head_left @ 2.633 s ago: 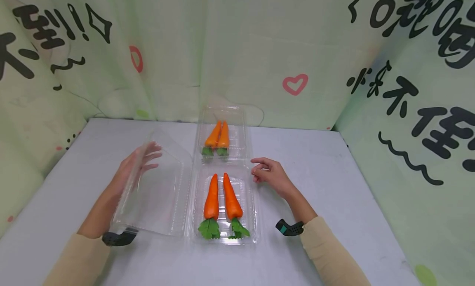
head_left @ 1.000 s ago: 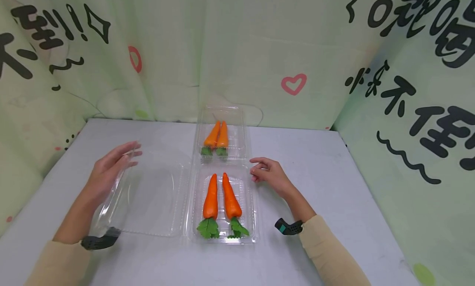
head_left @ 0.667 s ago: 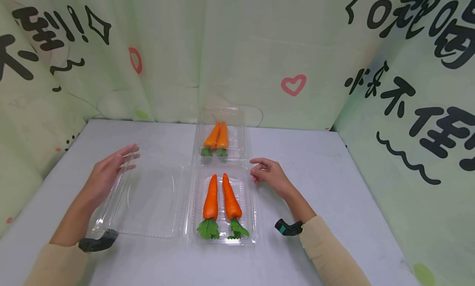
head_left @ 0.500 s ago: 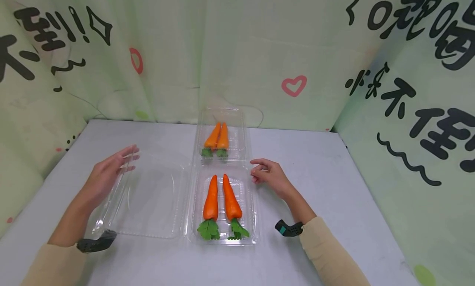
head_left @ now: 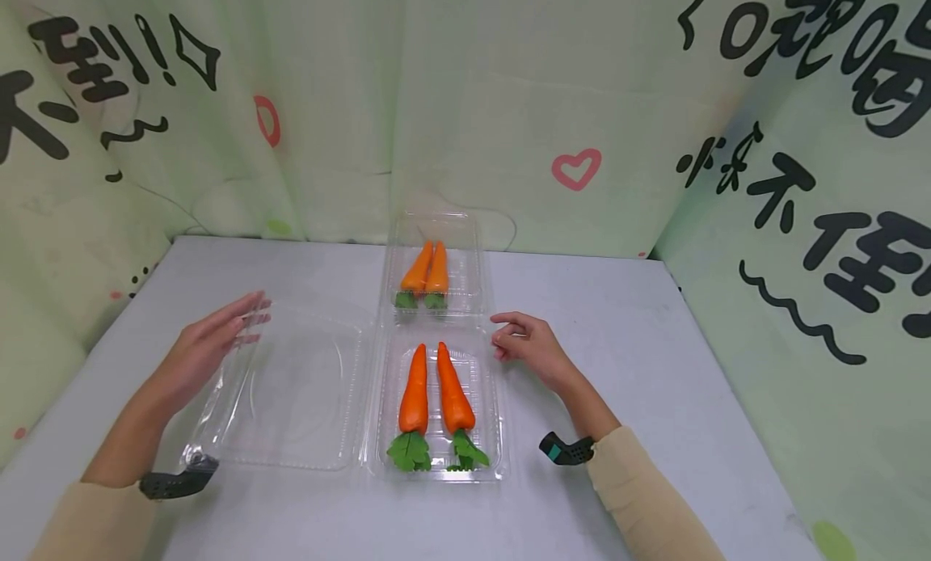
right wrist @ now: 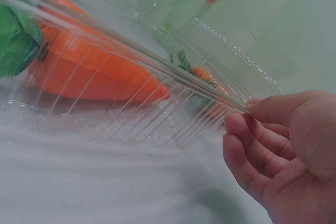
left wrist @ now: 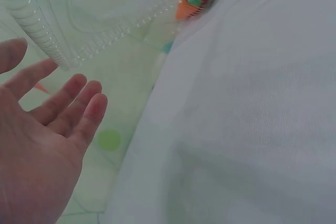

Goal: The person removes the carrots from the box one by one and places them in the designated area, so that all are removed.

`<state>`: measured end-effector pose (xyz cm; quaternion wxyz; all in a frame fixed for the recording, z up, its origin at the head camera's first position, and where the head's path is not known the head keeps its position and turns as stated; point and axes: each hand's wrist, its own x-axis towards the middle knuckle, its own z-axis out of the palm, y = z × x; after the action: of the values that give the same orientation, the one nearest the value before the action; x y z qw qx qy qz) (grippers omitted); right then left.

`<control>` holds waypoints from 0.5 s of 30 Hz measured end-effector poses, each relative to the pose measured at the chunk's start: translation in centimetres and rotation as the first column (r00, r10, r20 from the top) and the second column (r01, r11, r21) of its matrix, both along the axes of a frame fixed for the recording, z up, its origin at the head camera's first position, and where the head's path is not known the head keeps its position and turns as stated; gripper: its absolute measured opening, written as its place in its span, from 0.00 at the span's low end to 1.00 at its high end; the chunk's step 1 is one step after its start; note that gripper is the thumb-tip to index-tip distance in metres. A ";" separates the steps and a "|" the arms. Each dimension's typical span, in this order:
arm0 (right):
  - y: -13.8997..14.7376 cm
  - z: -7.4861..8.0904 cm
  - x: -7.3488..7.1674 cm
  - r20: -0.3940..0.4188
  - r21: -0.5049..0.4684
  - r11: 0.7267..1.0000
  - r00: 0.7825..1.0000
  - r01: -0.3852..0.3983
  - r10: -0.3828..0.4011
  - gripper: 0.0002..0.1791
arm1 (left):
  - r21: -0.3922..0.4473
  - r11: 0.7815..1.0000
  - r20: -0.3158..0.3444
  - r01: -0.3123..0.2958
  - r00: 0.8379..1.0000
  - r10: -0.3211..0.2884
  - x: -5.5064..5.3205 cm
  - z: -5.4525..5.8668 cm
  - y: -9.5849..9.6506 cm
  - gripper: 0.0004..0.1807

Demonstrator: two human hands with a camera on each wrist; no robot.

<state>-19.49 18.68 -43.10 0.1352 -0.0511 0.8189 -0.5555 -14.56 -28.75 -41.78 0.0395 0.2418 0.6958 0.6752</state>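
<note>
A hinged clear plastic container sits mid-table, its lid tipped over to the left. Two orange carrots with green leafy tops lie side by side in its base, tips pointing away. My left hand is at the lid's outer left edge, fingers extended; in the left wrist view the fingertips lie right by the lid's corner. My right hand pinches the base's rim near its far right corner between thumb and fingers, as the right wrist view shows with the rim at the fingertips.
Directly behind stands another clear container holding two smaller carrots with green ends. The white table is enclosed by pale green curtains along the back and both sides.
My left hand has moved left and slightly toward me, and the lid has swung lower to the left with it. The right hand, base and carrots have stayed put.
</note>
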 end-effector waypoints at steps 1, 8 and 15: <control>0.1 -0.4 -0.2 0.001 -0.002 1.000 1.000 0.003 -0.003 0.23 | -0.004 1.000 -0.004 -0.003 1.000 0.003 0.0 0.0 -0.1 0.26; 0.2 -0.9 -0.3 -0.023 -0.004 1.000 1.000 -0.003 0.003 0.22 | -0.133 0.986 -0.018 -0.104 0.995 0.102 0.4 -0.1 -0.3 0.25; 0.3 -1.0 -0.3 -0.036 -0.022 1.000 0.999 -0.008 0.008 0.21 | -0.274 0.935 -0.065 -0.223 0.975 0.214 0.8 -0.1 -0.3 0.25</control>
<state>-19.78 18.94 -44.06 0.1223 -0.0657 0.8147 -0.5630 -13.80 -29.05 -41.91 -0.0137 0.1663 0.8072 0.5661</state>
